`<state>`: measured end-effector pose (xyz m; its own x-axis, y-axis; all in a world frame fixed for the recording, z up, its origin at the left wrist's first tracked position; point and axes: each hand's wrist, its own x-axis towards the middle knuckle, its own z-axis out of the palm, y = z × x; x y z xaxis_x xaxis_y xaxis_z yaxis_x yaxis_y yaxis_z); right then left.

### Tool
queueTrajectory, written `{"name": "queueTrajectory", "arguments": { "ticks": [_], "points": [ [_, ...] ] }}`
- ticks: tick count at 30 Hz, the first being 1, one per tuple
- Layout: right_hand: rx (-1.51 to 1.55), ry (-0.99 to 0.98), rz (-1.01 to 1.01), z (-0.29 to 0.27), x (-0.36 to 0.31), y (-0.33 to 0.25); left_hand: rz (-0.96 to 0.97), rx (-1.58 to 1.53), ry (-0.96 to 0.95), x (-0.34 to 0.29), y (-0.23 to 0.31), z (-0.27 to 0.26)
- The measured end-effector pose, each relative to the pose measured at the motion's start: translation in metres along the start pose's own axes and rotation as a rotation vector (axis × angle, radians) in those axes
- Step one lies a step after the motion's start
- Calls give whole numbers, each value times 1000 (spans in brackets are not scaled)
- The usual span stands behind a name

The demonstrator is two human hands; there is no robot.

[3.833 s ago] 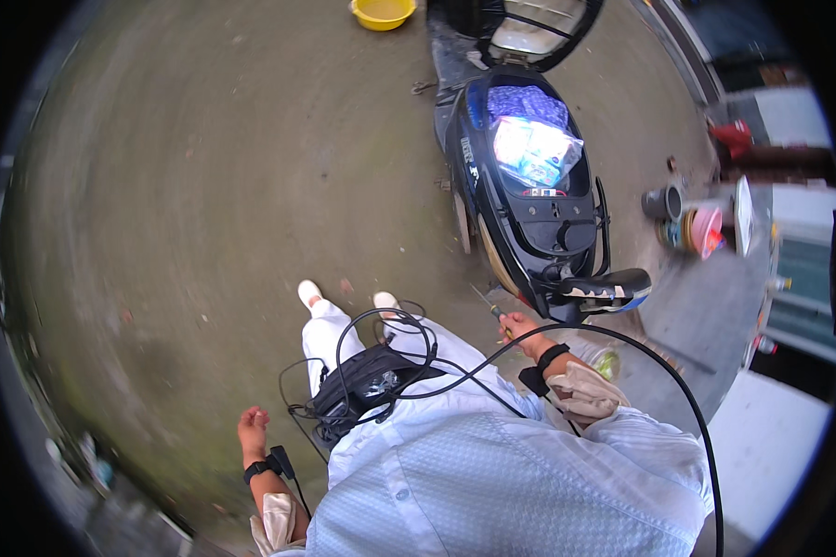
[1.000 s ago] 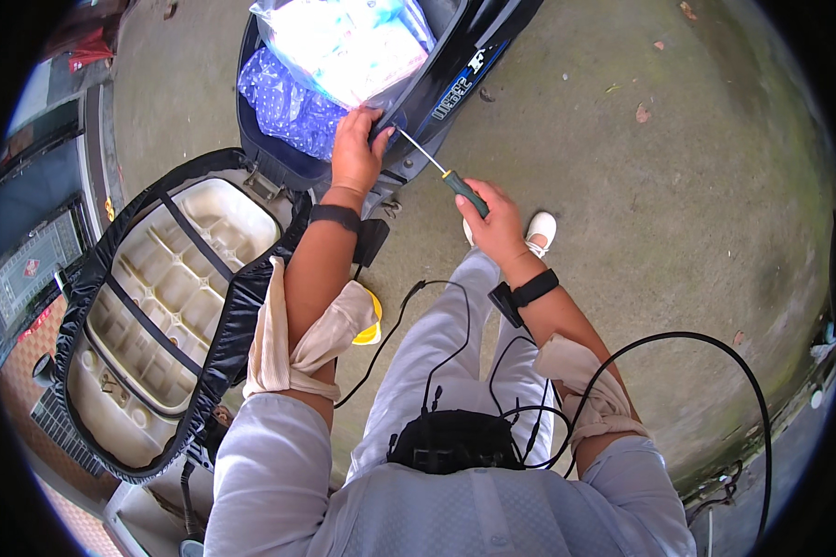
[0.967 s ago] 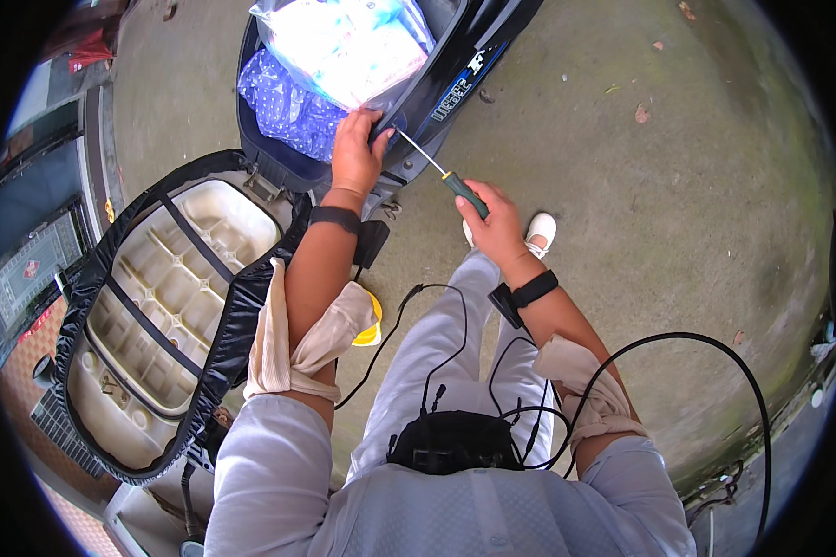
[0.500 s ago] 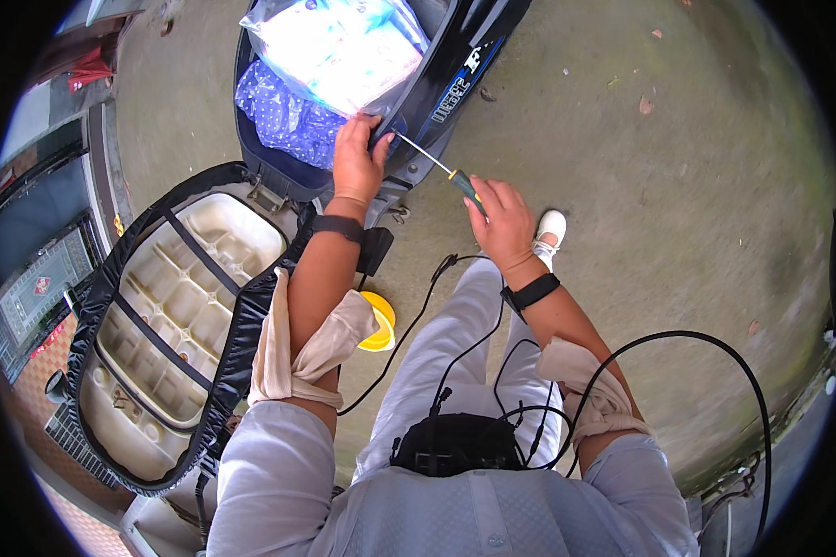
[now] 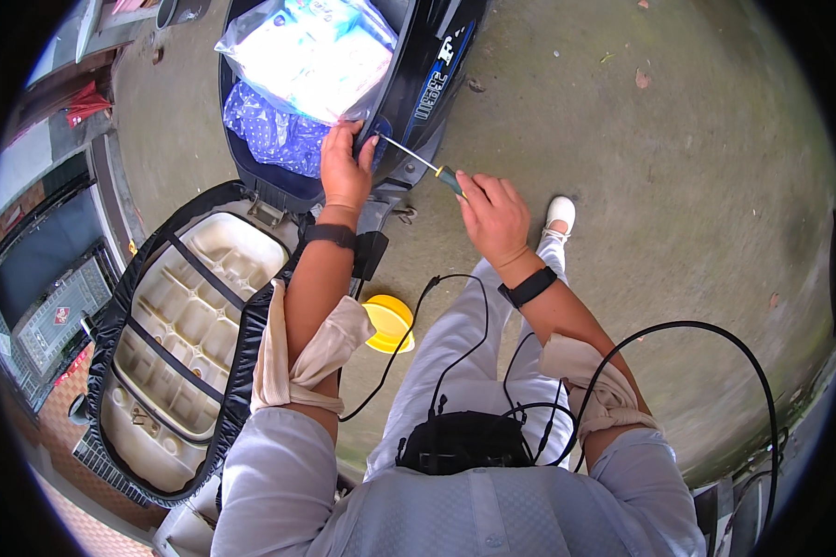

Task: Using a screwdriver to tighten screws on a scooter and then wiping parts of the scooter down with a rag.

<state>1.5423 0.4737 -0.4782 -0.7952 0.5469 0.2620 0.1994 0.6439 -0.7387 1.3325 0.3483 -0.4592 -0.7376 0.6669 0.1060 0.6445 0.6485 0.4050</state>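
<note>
My right hand (image 5: 495, 218) is closed round the dark green and yellow handle of a screwdriver (image 5: 450, 179). Its thin metal shaft slants up and left, the tip meeting the black side panel (image 5: 409, 130) of a scooter just below the rim. My left hand (image 5: 346, 167) grips the rim of the open storage compartment (image 5: 283, 193), fingers over the inner side and thumb outside, close to the tip. Inside the compartment lie a clear plastic bag (image 5: 316, 60) with pale contents and a blue polka-dot cloth (image 5: 274, 130). What the tip touches is too small to make out.
The scooter's seat (image 5: 190, 325) is tipped open on the left, its pale ribbed underside showing. A yellow bowl-like container (image 5: 388, 323) stands on the concrete floor (image 5: 697, 204) by my leg. A black cable (image 5: 715, 339) loops at my right; thinner ones hang over my legs.
The scooter and seat sit slightly differently in view as my head has shifted. Both hands keep their holds, and the screwdriver tip stays at the panel. My shoe appears farther right of the scooter.
</note>
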Motion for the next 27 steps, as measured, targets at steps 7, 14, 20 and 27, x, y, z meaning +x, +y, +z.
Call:
{"name": "queueTrajectory", "arguments": {
  "ticks": [7,14,20,27],
  "points": [
    [40,14,17,4,-4,2,3,8,-10,0,-3,1],
    [-28,33,14,10,-5,1,20,26,2,0,-4,2],
    [-90,67,20,16,-4,4,17,20,12,-2,-5,3],
    [728,-15,388,33,-17,7,46,28,12,1,-5,5]
  ]
}}
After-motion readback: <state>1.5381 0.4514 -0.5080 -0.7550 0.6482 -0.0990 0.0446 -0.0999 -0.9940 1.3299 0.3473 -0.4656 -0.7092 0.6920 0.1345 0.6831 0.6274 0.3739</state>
